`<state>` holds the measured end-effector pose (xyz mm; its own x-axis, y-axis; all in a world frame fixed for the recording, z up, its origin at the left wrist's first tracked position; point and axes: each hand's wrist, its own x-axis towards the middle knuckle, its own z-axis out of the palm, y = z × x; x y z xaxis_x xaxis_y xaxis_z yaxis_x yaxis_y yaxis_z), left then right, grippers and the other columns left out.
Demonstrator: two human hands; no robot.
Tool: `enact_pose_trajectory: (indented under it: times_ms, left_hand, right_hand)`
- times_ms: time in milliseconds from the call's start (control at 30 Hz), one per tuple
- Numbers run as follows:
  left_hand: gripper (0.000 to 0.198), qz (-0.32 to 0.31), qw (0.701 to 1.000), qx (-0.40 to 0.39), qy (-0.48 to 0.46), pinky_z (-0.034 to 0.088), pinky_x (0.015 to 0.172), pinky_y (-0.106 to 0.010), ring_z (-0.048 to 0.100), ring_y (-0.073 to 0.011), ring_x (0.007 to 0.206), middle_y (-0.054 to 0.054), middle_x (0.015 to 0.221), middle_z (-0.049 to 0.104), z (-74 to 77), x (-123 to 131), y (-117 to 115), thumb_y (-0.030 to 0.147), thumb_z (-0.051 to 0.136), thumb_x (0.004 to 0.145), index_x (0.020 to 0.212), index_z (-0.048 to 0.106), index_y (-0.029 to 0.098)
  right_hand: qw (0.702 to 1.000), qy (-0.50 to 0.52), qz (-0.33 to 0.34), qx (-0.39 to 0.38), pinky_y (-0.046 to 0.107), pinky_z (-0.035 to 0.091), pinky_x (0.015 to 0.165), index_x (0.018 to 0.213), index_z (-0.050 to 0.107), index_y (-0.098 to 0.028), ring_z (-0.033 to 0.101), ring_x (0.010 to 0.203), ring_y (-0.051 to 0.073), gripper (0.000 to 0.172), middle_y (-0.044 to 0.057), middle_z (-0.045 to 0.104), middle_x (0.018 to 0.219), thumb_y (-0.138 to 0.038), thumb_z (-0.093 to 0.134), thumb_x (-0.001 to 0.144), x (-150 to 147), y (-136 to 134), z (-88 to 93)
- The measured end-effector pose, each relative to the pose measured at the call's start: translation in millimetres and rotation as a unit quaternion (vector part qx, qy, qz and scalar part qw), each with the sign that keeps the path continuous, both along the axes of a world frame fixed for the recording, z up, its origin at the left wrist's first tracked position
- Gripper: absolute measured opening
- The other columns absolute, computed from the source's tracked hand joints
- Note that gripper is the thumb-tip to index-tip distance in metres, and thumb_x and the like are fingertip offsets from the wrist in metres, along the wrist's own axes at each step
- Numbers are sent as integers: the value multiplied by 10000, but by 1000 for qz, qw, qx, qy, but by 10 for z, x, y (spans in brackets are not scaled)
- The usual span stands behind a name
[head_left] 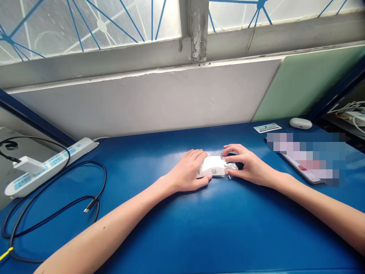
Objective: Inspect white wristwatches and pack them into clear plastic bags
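A small white block-shaped device (213, 166) with a printed square code lies on the blue table, wrapped in a clear plastic bag (232, 166). My left hand (190, 169) is closed over its left end, with the fingers along the far side and the thumb at the near edge. At the right end, my right hand (242, 163) has its fingers and thumb curved around the crumpled end of the bag. The device's left end is hidden under my left hand, and its exact kind cannot be made out.
A white power strip (85, 146) with a plugged-in charger (28, 166) stands at the left. A black cable (104, 171) loops beside it. To the right lie a partly blurred phone (299, 167), a small card (267, 128) and a white earbud case (300, 123).
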<state>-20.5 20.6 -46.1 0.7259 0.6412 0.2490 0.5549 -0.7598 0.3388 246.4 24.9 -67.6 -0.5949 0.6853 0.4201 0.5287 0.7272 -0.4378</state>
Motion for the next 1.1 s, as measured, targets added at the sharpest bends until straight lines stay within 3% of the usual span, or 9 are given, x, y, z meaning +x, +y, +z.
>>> enact_pose_trajectory:
  times_ms: [300, 633, 1100]
  left_hand:
    - [512, 28, 1000, 3, -12, 386, 1109, -512, 474, -365, 1329, -171, 1293, 606, -35, 10, -22, 400, 670, 821, 1238, 525, 141]
    - [488, 52, 999, 16, 6, 320, 1133, -551, 484, -379, 1316, -163, 1280, 630, -6, 24, -22, 401, 676, 804, 1197, 557, 140]
    - [443, 54, 998, 20, -12, 378, 1111, -528, 506, -364, 1294, -146, 1235, 643, -15, 23, -11, 383, 664, 805, 1178, 562, 168]
  right_hand:
    - [999, -15, 10, 30, 582, 472, 1046, 1014, 655, -207, 453, 1360, 351, 116, 151, 620, 1251, -264, 580, 945, -64, -60, 12]
    - [998, -48, 11, 44, 565, 468, 1063, 1065, 643, -200, 453, 1366, 343, 162, 156, 607, 1288, -295, 566, 959, -17, -9, 48]
    - [997, -63, 13, 49, 534, 475, 1057, 1052, 679, -218, 473, 1352, 337, 172, 130, 640, 1249, -312, 592, 937, 63, 40, 123]
